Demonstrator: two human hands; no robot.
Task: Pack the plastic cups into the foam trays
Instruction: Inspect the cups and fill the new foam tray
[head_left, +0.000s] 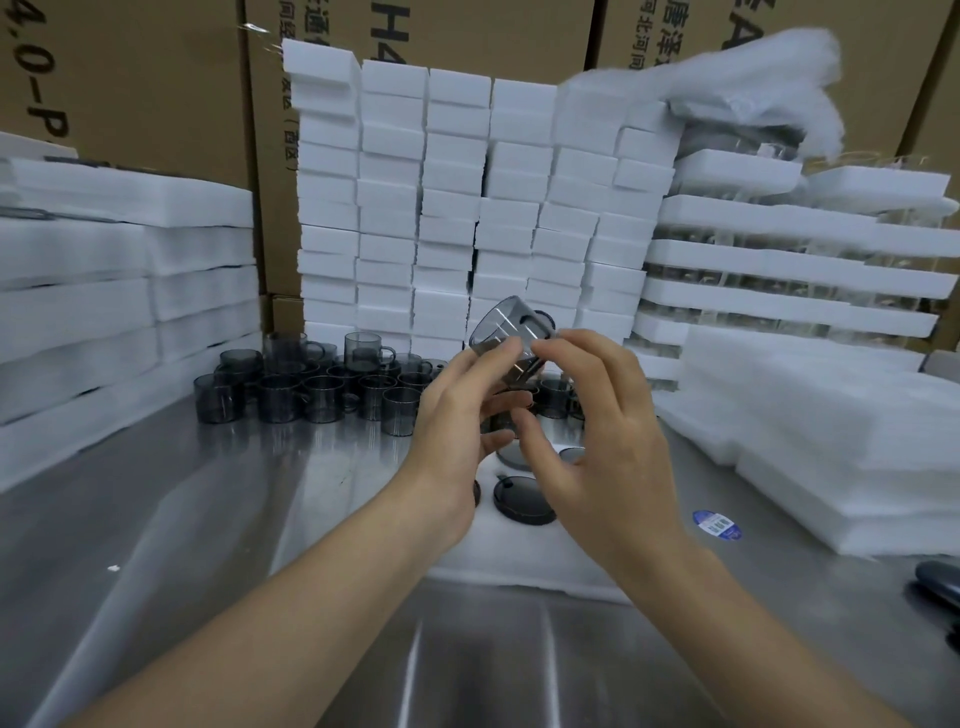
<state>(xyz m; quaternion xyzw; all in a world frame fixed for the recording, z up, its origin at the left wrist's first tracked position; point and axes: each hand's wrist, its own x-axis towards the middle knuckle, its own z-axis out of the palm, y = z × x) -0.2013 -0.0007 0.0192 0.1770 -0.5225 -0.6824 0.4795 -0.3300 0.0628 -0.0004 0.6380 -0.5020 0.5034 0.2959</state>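
Note:
A smoky grey plastic cup (511, 325) is tilted in the air above the table, its base pointing up and away. My left hand (457, 415) grips its lower side, and my right hand (592, 415) pinches it near the rim. Beneath my hands lies a white foam tray (519, 551) with round pockets; cups (522, 501) sit in some of them, seen from above as dark discs. Several more grey cups (311, 384) with handles stand crowded on the steel table behind the tray.
Stacks of white foam blocks (457, 208) form a wall at the back, before brown cartons (135, 83). Foam sheets (104, 291) pile up left; packed trays (800, 260) and loose foam sheets (831, 441) sit right. A blue sticker (717, 525) lies on the table.

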